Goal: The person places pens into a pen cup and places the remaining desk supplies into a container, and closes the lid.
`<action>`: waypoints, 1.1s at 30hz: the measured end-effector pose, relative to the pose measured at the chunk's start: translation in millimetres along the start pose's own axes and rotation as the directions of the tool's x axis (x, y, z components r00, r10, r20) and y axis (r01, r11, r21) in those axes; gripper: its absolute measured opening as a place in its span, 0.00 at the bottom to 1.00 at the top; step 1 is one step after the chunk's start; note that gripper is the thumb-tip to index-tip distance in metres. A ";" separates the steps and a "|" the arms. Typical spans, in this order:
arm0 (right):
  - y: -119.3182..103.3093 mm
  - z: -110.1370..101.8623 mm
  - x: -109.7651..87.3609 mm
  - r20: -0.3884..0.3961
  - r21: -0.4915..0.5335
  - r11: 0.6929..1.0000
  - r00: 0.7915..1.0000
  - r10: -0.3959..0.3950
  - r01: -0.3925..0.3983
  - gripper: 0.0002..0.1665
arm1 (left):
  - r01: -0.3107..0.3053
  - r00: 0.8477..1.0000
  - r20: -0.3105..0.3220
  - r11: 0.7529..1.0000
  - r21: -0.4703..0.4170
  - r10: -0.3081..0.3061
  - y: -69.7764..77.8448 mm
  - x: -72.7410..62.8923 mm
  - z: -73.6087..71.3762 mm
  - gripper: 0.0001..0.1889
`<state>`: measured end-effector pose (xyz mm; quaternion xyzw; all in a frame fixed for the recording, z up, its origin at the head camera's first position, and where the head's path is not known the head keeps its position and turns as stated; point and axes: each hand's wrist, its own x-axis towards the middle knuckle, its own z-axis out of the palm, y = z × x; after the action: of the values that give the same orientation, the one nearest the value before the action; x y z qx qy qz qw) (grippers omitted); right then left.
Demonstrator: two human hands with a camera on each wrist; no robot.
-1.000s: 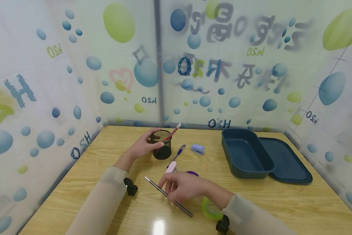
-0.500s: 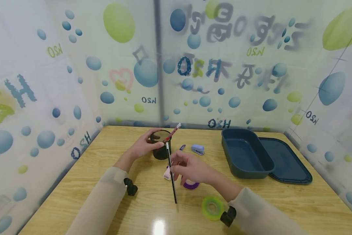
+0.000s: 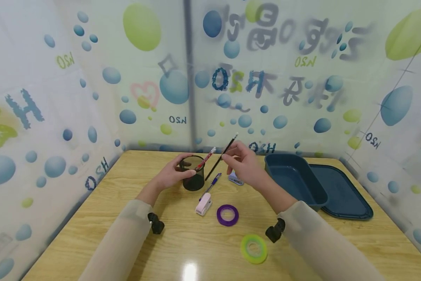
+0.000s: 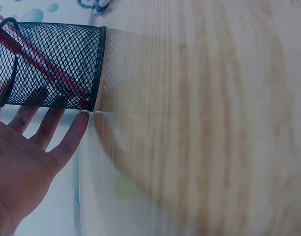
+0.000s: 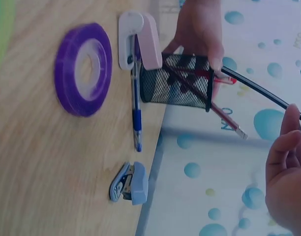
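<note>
My left hand [image 3: 168, 174] grips a black mesh pen cup [image 3: 194, 182], thumb at the near rim and fingers round its far side. The cup stands upright on the table. A red patterned pencil [image 3: 207, 157] with a white end leans in it; its lower part shows through the mesh [image 4: 67, 81] in the left wrist view. My right hand [image 3: 247, 166] is raised to the right of the cup and pinches a black pencil [image 3: 215, 167]. That pencil slants down to the left, its lower end close to the cup rim and my left thumb in the right wrist view.
A blue pen [image 3: 214, 182] touches a pink stapler [image 3: 204, 204] in front of the cup. A light-blue stapler [image 5: 135, 184] lies further right. Purple tape [image 3: 228, 215] and green tape [image 3: 254, 249] lie nearer. A dark blue box [image 3: 294, 175] overlaps its lid [image 3: 347, 191] at right.
My right hand has lifted the black pencil off the table, raised it up and away, and turned it so its white end points up right. My left hand stays on the pen cup.
</note>
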<state>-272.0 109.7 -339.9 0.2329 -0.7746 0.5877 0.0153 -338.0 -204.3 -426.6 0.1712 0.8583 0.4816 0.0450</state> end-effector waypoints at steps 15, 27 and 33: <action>9.0 9.0 33.0 -0.100 -0.072 0.997 0.995 -0.031 0.024 0.11 | -0.009 1.000 -0.002 1.000 -0.015 0.009 -3.1 0.3 -0.4 0.40; 21.3 17.2 42.1 -0.089 -0.101 0.993 0.995 0.050 -0.059 0.15 | -0.005 1.000 0.000 1.000 -0.006 0.005 -0.1 0.4 0.5 0.41; 23.6 15.6 41.6 -0.082 -0.080 0.990 0.991 0.106 -0.113 0.20 | -0.003 1.000 -0.003 1.000 -0.009 0.003 1.3 -1.0 0.0 0.40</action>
<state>-314.1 86.0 -353.7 0.1661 -0.8093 0.5629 0.0230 -336.8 -204.0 -425.5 0.1717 0.8560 0.4856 0.0436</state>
